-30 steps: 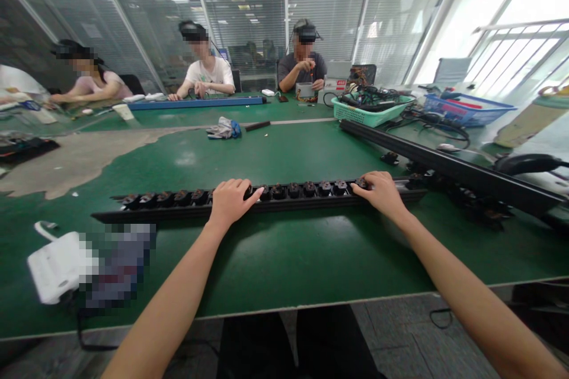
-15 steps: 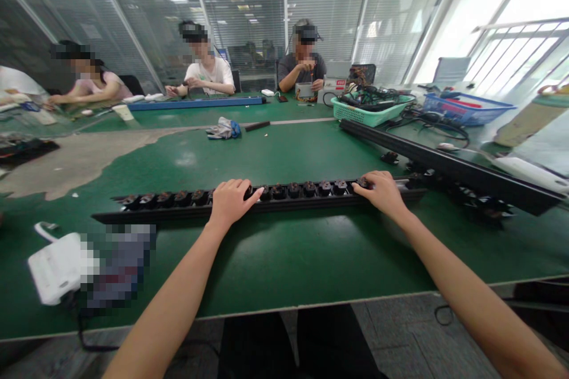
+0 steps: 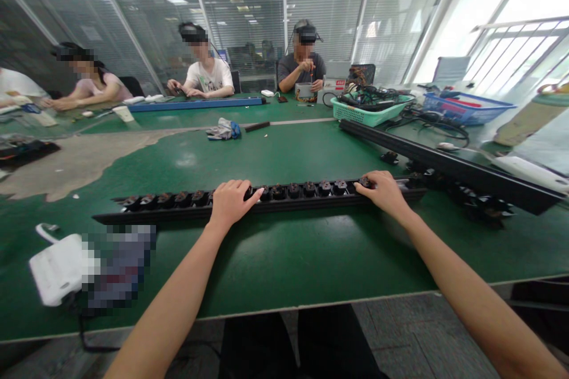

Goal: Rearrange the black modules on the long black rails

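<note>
In front of me on the green table lies a long black power strip housing, its open side up. A row of dark round socket modules sits inside it, with coppery parts on top. My left hand grips the housing left of its middle, fingers over the far edge and thumb stretched to the right along the modules. Toward the right end, my right hand is closed around a socket module, thumb on the near side. Its other fingers partly hide that module.
A second black housing slants at right, loose socket modules beside it. Behind are a green basket of cables and a blue basket. A white adapter lies front left. Several people sit across the table.
My right hand has shifted very slightly to the right at the same module. My left hand and the housing stay put. Across the table, a co-worker's hands have moved.
</note>
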A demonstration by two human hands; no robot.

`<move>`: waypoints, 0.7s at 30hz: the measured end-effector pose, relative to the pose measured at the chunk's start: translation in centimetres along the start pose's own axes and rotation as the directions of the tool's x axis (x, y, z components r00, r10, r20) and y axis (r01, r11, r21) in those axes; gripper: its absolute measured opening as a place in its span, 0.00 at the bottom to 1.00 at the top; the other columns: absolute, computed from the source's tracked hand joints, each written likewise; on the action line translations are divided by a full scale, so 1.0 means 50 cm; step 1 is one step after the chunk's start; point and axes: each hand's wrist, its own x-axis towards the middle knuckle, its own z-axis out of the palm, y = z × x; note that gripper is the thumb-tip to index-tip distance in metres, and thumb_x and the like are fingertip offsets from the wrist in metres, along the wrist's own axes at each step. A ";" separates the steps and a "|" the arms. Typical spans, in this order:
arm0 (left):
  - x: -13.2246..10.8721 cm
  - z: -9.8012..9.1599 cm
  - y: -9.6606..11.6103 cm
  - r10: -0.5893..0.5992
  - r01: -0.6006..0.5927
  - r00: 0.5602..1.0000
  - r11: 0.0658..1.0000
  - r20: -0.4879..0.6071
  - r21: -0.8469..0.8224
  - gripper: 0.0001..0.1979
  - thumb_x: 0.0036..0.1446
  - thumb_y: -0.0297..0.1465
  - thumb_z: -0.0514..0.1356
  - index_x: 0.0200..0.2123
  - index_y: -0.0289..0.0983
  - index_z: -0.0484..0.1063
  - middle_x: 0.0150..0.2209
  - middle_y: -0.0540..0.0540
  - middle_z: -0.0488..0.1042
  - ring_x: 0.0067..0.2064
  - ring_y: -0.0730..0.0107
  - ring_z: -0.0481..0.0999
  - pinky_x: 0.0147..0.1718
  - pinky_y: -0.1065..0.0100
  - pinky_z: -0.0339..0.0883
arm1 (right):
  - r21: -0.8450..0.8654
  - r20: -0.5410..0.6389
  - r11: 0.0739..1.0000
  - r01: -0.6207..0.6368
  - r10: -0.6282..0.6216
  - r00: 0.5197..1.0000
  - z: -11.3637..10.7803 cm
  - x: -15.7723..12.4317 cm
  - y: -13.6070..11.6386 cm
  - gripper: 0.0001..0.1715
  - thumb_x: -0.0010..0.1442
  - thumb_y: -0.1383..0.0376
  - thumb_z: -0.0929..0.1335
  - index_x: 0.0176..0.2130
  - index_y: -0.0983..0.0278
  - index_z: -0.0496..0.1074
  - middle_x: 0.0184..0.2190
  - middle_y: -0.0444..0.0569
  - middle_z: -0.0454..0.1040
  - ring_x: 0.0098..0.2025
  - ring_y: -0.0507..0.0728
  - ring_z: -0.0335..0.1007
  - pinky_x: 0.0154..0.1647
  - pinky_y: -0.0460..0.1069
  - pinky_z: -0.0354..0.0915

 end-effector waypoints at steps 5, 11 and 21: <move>0.000 -0.001 0.001 0.005 -0.005 1.000 1.000 0.003 0.011 0.26 0.68 0.52 0.47 0.36 0.39 0.74 0.36 0.40 0.79 0.41 0.54 0.76 0.39 0.58 0.62 | 0.017 -0.002 1.000 -0.015 0.015 1.000 -0.003 -0.001 0.002 0.17 0.58 0.50 0.67 0.30 0.60 0.72 0.34 0.55 0.77 0.42 0.65 0.69 0.48 0.59 0.63; 0.001 -0.004 0.003 0.009 -0.009 1.000 0.999 0.007 0.033 0.27 0.69 0.52 0.46 0.36 0.39 0.74 0.36 0.40 0.79 0.41 0.54 0.76 0.39 0.58 0.63 | 0.046 0.002 0.998 -0.033 0.033 0.999 -0.012 -0.002 0.005 0.17 0.57 0.50 0.67 0.29 0.60 0.71 0.34 0.55 0.77 0.41 0.65 0.69 0.47 0.58 0.64; 0.001 -0.001 0.001 0.005 -0.005 1.000 1.000 0.003 0.019 0.26 0.68 0.52 0.46 0.36 0.40 0.75 0.36 0.40 0.79 0.41 0.54 0.77 0.39 0.58 0.63 | -0.033 0.027 0.999 -0.036 0.037 0.999 -0.011 -0.008 0.021 0.21 0.59 0.47 0.67 0.26 0.59 0.67 0.35 0.53 0.75 0.42 0.63 0.68 0.49 0.58 0.63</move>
